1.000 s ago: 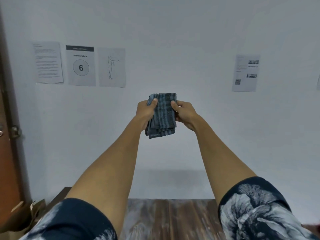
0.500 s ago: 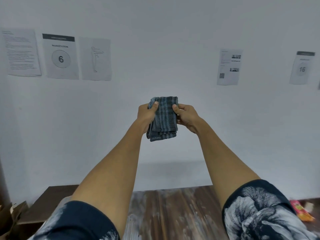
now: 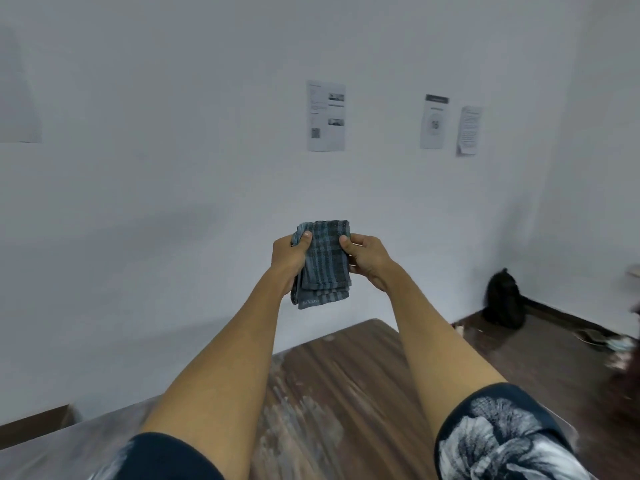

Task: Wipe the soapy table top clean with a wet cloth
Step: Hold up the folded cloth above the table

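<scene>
Gripping folded cloth [image 3: 325, 263] aloft: left hand [image 3: 289, 259] at 9 o'clock, right hand [image 3: 369, 259] at 3 | soapy table top [image 3: 346, 382] at 6 | smears apparently blurred.

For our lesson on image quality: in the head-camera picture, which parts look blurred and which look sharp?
Head view: the folded cloth held between left hand and right hand is fairly sharp; the soapy table top shows streaky motion blur; the black bag and wall papers are soft, their text unreadable.

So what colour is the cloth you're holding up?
Blue-grey with dark checked stripes; the cloth shows best in the head view.
</scene>
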A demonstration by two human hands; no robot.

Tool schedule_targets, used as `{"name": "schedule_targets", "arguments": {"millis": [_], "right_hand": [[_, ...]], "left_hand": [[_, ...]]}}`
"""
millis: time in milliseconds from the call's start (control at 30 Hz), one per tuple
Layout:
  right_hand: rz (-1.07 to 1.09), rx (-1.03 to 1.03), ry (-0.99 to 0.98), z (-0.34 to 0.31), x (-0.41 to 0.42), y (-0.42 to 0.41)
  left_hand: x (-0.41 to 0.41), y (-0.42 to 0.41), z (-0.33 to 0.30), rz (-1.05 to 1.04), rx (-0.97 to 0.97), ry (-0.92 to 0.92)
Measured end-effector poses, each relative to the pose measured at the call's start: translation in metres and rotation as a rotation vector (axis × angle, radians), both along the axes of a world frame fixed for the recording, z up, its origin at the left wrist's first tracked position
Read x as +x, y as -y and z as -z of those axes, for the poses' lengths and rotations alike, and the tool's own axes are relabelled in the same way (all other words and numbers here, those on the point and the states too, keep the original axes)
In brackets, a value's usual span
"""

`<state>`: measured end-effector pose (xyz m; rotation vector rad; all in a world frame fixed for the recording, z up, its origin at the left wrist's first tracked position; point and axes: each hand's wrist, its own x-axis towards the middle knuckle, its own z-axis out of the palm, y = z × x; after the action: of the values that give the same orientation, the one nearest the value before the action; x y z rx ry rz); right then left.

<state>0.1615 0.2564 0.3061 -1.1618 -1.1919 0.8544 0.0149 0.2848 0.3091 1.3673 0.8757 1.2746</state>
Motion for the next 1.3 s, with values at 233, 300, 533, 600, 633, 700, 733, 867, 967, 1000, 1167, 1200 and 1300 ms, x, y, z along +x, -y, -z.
{"name": "schedule_targets", "arguments": {"millis": [233, 300, 533, 600, 633, 700, 733, 867, 967, 1000, 1167, 1200, 1300], "right_hand": [[0.194, -0.058, -0.032, 0.037, 0.147, 0.055], [0.248, -0.082, -0.041, 0.050, 0.190, 0.072], [0.427, -0.166, -0.011, 0.097, 0.339, 0.139], [0.459, -0.189, 0.005, 0.112, 0.376, 0.152], [0.473, -0.212, 0.015, 0.121, 0.394, 0.157], [0.487, -0.259, 0.023, 0.136, 0.425, 0.164], [0.492, -0.275, 0.019, 0.145, 0.439, 0.166], [0.518, -0.329, -0.019, 0.178, 0.486, 0.166], [0.515, -0.388, -0.101, 0.205, 0.518, 0.155], [0.516, -0.407, -0.125, 0.214, 0.528, 0.150], [0.498, -0.505, -0.199, 0.264, 0.579, 0.107], [0.480, -0.533, -0.214, 0.276, 0.588, 0.096], [0.436, -0.622, -0.240, 0.315, 0.603, 0.068]], "left_hand": [[0.155, 0.025, 0.039, 0.190, -0.062, -0.036], [0.201, 0.037, 0.052, 0.233, -0.073, -0.051], [0.363, 0.084, 0.107, 0.381, -0.170, -0.075], [0.400, 0.093, 0.122, 0.411, -0.194, -0.082], [0.419, 0.097, 0.130, 0.421, -0.207, -0.085], [0.452, 0.102, 0.147, 0.434, -0.243, -0.091], [0.466, 0.104, 0.156, 0.440, -0.272, -0.094], [0.519, 0.101, 0.194, 0.438, -0.355, -0.137], [0.552, 0.092, 0.223, 0.419, -0.425, -0.172], [0.563, 0.087, 0.234, 0.409, -0.455, -0.178], [0.609, 0.049, 0.297, 0.393, -0.640, -0.192], [0.616, 0.042, 0.310, 0.376, -0.686, -0.199], [0.629, 0.028, 0.341, 0.287, -0.795, -0.208]]}}
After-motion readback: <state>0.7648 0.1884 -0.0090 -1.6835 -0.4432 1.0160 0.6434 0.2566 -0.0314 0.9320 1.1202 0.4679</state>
